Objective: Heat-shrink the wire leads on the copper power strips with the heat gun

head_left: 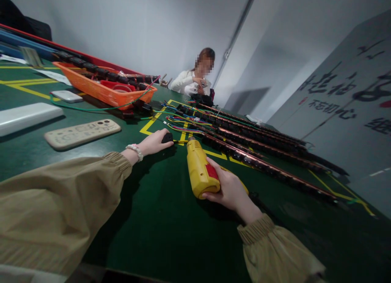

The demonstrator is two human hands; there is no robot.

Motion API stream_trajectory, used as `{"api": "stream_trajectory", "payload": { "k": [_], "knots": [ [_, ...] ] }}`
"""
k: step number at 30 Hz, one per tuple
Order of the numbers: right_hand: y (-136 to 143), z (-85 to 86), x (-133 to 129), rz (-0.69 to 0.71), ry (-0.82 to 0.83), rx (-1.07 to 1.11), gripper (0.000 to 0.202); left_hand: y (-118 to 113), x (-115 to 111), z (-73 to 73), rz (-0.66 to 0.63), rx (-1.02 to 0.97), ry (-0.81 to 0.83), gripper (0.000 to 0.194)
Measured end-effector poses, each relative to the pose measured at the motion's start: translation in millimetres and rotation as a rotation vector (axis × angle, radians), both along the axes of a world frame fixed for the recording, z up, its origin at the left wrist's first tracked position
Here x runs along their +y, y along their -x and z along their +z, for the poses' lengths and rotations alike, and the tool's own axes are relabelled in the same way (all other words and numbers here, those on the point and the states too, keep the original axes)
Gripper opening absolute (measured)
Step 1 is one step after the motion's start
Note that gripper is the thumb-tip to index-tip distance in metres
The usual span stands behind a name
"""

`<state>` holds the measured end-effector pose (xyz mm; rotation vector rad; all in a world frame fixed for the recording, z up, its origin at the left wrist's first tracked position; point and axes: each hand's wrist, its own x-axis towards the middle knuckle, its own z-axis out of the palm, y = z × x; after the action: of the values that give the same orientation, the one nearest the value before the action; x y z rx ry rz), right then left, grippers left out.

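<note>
My right hand (228,186) is wrapped round a yellow heat gun (197,167) with a red patch on its side, its nozzle pointing away from me. My left hand (152,143), with a light scrunchie at the wrist, grips a small black block (167,138) low over the green table. A short yellow-and-black lead (181,141) runs from that block toward the gun's nozzle. Whether the nozzle touches the lead I cannot tell. Just beyond lie coloured wires (186,126) with metal lugs, joined to long black-and-copper bars (244,153).
An orange basket (106,96) of parts stands at the back left. A phone in a beige case (82,133), a long white object (27,118) and a small white device (66,96) lie on the left. Across the table (146,230) sits another person (186,83) in white.
</note>
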<state>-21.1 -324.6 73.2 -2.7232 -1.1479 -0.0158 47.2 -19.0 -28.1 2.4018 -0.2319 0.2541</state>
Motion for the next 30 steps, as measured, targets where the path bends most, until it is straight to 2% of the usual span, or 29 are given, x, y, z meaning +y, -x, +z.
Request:
{"api": "stream_trajectory", "payload": {
  "k": [10, 15, 21, 30],
  "knots": [
    [3.6, 1.3, 1.8, -0.020, 0.016, 0.016, 0.098, -3.1, -9.6, 5.0, 0.051, 0.092, -0.058, 0.045],
    [10.4, 0.2, 10.9, 0.036, -0.022, 0.020, 0.099, -3.3, -11.5, 4.6, 0.062, 0.072, -0.054, 0.045],
    [20.8, -0.6, 23.9, 0.119, -0.072, 0.039, 0.102, 0.6, -9.8, 6.1, 0.028, 0.044, 0.051, 0.041],
    [15.0, -0.6, 19.9, 0.170, -0.068, 0.035, 0.103, 3.7, -7.7, 5.0, -0.036, 0.029, 0.141, 0.043]
  ]
}}
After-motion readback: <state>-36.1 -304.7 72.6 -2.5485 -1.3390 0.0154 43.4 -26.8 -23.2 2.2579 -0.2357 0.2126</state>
